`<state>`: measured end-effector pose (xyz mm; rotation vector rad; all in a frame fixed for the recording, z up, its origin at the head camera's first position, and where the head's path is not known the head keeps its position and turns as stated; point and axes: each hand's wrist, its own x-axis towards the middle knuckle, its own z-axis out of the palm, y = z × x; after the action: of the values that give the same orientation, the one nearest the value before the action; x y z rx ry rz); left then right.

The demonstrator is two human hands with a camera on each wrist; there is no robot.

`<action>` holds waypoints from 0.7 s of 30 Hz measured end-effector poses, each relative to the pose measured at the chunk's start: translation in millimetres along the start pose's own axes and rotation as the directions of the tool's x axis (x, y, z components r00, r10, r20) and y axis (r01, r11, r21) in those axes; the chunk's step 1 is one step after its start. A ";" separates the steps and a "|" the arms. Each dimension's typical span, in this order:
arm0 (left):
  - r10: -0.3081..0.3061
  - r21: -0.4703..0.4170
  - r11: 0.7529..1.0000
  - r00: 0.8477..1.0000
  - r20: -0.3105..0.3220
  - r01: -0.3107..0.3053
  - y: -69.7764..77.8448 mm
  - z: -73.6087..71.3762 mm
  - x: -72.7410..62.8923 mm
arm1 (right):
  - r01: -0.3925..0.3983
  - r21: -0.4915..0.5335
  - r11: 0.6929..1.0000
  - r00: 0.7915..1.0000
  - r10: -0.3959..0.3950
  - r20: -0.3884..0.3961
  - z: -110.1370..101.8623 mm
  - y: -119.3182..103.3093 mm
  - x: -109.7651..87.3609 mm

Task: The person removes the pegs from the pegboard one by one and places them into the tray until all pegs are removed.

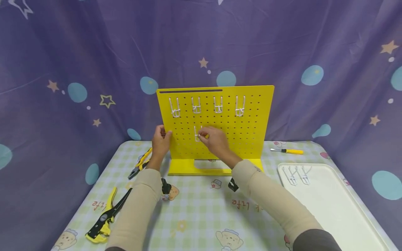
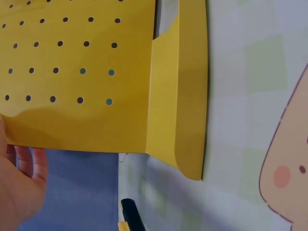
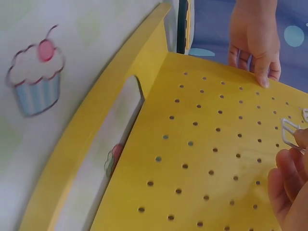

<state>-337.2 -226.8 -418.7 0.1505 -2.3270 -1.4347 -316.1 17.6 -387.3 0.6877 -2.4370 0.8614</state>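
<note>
A yellow pegboard (image 1: 242,136) stands upright on its base on the table. My left hand (image 1: 160,143) grips its left edge, with the thumb on the front and the fingers behind, as the left wrist view shows of the hand (image 2: 21,185). With thumb and fingertips, my right hand (image 1: 217,140) pinches a white wire hook (image 3: 287,133) against the middle of the board, below the top row. That row has several white hooks, among them a left one (image 1: 175,108) and a right one (image 1: 240,107). The right fingers partly cover the pinched hook.
On the right, a white tray (image 1: 333,205) carries more wire hooks (image 1: 296,176), and a yellow-handled screwdriver (image 1: 292,151) lies behind it. To the left are pliers (image 1: 141,164) and a yellow-and-black wire stripper (image 1: 106,218). A purple curtain (image 1: 194,42) hangs behind the table.
</note>
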 end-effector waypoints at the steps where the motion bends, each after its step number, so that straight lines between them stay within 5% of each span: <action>1: 0.002 0.001 1.000 1.000 0.001 -0.002 0.1 -0.3 0.2 | 0.002 0.015 1.000 1.000 -0.002 0.002 -2.7 2.5 -1.9; 21: -0.017 0.000 1.000 1.000 -0.004 0.017 2.1 1.7 0.5 | -0.139 0.074 0.988 0.984 0.129 0.122 -65.8 54.3 -47.0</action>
<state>-338.1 -224.6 -417.4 0.1728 -2.3278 -1.4416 -295.2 112.7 -392.0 0.6242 -2.5887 1.0049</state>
